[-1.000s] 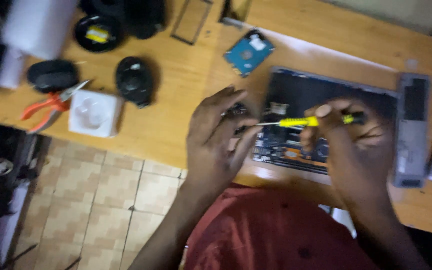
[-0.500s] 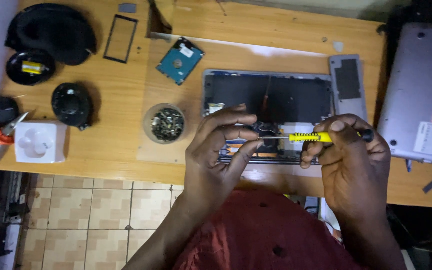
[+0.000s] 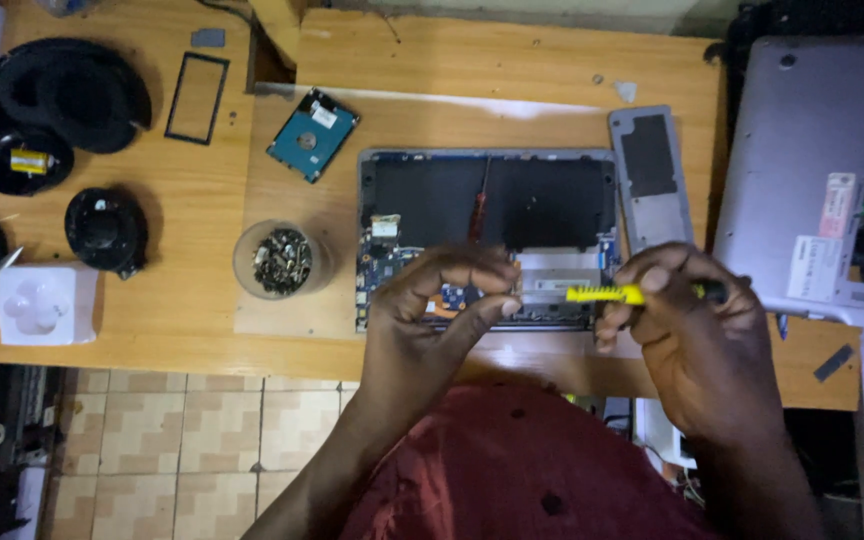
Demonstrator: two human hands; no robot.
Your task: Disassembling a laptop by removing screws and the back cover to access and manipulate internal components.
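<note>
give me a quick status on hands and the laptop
Right hand grips yellow screwdriver. Left hand pinches over open laptop. Red screwdriver lies inside.

Hands over an opened laptop (image 3: 487, 205)

The right hand (image 3: 697, 335) grips a yellow screwdriver (image 3: 607, 294); the left hand (image 3: 432, 320) pinches at its tip. A bowl of screws (image 3: 280, 260) sits just left.

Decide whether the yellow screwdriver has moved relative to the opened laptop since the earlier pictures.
Yes. The yellow screwdriver, held in the right hand, has shifted right, toward the opened laptop's right edge.
</note>
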